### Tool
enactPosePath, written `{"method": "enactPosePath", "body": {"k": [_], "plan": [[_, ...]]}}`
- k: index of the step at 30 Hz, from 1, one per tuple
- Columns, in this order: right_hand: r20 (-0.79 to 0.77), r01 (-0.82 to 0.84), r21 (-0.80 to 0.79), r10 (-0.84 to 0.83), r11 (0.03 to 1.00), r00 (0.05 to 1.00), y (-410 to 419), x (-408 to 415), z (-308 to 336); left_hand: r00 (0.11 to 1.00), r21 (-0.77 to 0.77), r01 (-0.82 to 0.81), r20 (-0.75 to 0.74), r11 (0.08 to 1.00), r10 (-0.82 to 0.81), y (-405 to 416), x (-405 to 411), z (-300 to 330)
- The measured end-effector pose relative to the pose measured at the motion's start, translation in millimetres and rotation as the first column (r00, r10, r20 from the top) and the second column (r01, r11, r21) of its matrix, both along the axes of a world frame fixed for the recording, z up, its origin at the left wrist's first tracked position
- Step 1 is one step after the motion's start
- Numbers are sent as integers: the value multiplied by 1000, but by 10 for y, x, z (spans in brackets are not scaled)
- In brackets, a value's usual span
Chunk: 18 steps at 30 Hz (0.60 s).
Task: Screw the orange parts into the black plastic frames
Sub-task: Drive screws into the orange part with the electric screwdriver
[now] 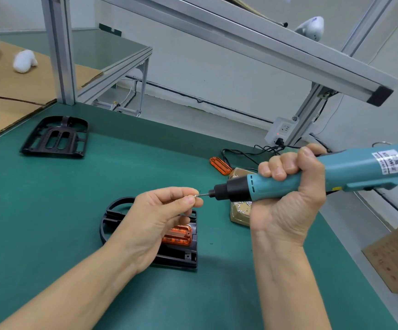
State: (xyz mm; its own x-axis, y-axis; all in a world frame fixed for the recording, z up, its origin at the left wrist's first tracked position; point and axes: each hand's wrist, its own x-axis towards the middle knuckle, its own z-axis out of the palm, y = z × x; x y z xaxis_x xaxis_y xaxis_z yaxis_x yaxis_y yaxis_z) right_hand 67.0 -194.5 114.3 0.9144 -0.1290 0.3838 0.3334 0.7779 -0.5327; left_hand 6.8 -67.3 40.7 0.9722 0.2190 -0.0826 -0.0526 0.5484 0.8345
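My right hand (286,196) grips a teal electric screwdriver (336,173), held level with its bit pointing left. My left hand (160,215) pinches a small silver screw (196,195) between thumb and forefinger, right at the tip of the bit. Below my left hand a black plastic frame (181,256) lies on the green mat with orange parts (179,235) seated in it, partly hidden by the hand. A second black frame (56,138) lies at the far left with no orange in it. One loose orange part (220,165) lies at the far right of the mat.
A tan dish (239,214) sits behind the screwdriver's nose. A power strip (280,131) and black cables lie near the mat's far edge. Aluminium posts and a beam (264,44) cross overhead. Cardboard (7,91) covers the left bench; a cardboard box (395,256) stands at the right.
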Motion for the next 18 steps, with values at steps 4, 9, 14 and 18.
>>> {"method": "enactPosePath", "body": {"k": [4,9,14,18], "plan": [[-1,2,-10,-2,1000,1000,-31,30,-21,999,130,54,-11,990,-53,56,-6,7],[-5,-50,-76,50,996,999,-70,77,-122,1000,582,-16,1,813,19,260,-57,-64],[-34,-87,-221,82,971,996,-65,107,-332,986,996,0,15,93,-167,301,-126,-193],[-29,-100,-300,95,949,995,-26,143,-446,973,982,41,-82,-186,-217,266,-110,-336]]}}
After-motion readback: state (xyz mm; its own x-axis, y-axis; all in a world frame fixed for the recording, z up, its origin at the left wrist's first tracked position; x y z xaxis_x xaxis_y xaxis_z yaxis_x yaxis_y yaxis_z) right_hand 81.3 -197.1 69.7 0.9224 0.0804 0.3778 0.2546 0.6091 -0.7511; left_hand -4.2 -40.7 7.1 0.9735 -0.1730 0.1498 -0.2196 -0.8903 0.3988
